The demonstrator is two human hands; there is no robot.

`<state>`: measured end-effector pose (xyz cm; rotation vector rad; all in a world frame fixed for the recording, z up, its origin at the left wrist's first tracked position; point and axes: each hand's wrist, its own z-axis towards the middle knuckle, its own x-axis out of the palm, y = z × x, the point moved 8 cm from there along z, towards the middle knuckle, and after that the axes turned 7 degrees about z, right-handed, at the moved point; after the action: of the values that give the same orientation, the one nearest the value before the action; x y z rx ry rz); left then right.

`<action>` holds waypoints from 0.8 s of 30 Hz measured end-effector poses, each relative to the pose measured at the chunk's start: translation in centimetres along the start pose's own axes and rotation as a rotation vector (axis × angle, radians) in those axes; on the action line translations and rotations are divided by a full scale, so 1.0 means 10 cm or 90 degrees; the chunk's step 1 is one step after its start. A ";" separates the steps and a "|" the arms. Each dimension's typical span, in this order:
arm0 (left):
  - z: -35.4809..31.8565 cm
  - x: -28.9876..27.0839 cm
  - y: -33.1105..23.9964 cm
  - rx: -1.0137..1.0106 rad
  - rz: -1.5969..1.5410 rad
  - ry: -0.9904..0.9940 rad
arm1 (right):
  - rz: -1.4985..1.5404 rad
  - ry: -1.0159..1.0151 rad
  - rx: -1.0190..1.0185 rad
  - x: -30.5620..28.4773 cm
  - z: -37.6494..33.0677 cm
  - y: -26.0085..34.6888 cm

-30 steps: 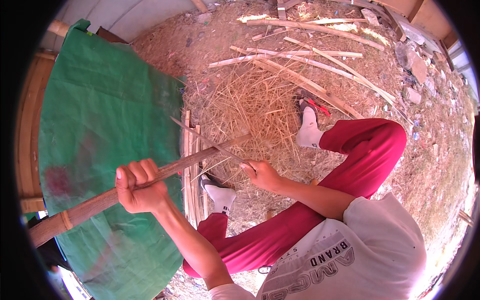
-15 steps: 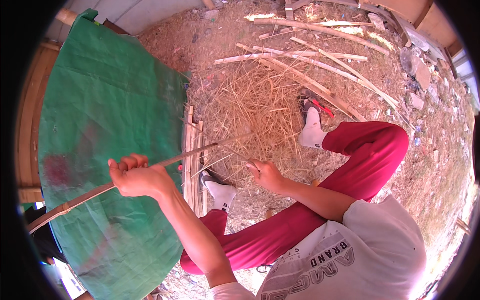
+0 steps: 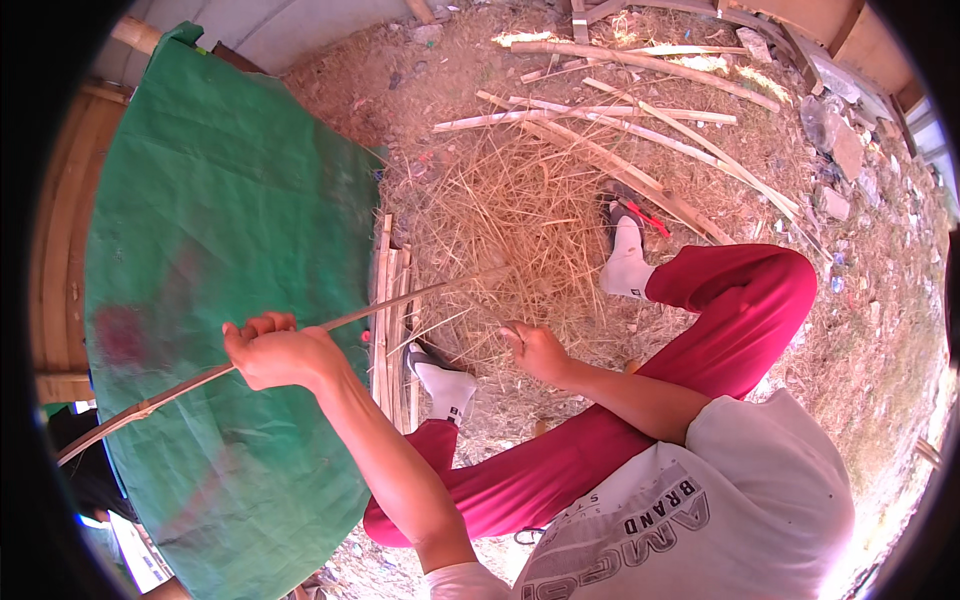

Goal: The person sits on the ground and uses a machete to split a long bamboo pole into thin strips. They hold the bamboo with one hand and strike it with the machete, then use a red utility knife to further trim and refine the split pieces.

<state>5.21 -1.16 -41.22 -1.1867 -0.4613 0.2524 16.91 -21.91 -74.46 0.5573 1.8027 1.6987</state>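
Note:
A long bamboo strip [image 3: 180, 392] runs slantwise from the far left over the green sheet, its thin end above the shavings. My left hand [image 3: 280, 350] is closed around it near the middle. My right hand [image 3: 537, 352] is closed on a slender, knife-like tool [image 3: 492, 312], which points up and left toward the strip's thin end. Motion blurs the tool, so I cannot tell if it touches the strip. Beneath both lies a heap of pale bamboo shavings [image 3: 510, 220], between my two feet.
The green sheet [image 3: 230, 200] hangs at my left. Beside its edge several split bamboo pieces [image 3: 392, 330] lie together. Longer bamboo strips [image 3: 640, 130] are strewn on the ground ahead. A red-handled tool [image 3: 648, 218] lies by my right foot. Stones [image 3: 835, 203] lie at the right.
The knife-like tool's tip has shifted away from the strip, down and right, with my right hand moving slightly right. My left hand and the strip have barely moved.

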 end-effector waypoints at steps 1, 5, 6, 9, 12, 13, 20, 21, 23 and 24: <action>0.05 -0.04 0.02 0.000 0.003 -0.020 | -0.038 -0.009 0.041 -0.05 0.02 -0.11; 0.14 -0.03 0.04 -0.005 0.031 -0.073 | -0.080 0.083 0.155 -0.14 0.15 -0.19; 0.13 0.01 0.05 -0.007 0.027 -0.062 | -0.065 0.075 0.156 -0.13 0.14 -0.15; 0.06 0.12 0.03 -0.011 0.017 -0.041 | -0.015 0.047 0.106 -0.07 0.11 0.12; 0.05 0.16 0.04 -0.005 0.010 -0.025 | 0.021 0.034 -0.005 -0.07 0.03 0.47; 0.06 0.19 0.04 -0.002 0.004 -0.016 | 0.017 0.038 -0.022 -0.06 0.05 0.47; -0.07 0.75 -0.14 -0.095 0.061 0.282 | 0.047 -0.050 0.119 -0.32 0.11 0.16; -0.08 0.80 -0.11 -0.107 0.055 0.321 | 0.055 -0.057 0.140 -0.35 0.12 0.18; -0.14 0.87 -0.13 -0.105 0.099 0.419 | 0.072 -0.071 0.181 -0.42 0.16 0.22; -0.20 0.90 -0.19 -0.070 0.118 0.450 | 0.063 -0.076 0.165 -0.45 0.20 0.22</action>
<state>13.93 0.31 -38.11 -1.3373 0.2566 -0.0446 21.37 -23.19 -71.64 0.8522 1.9474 1.4692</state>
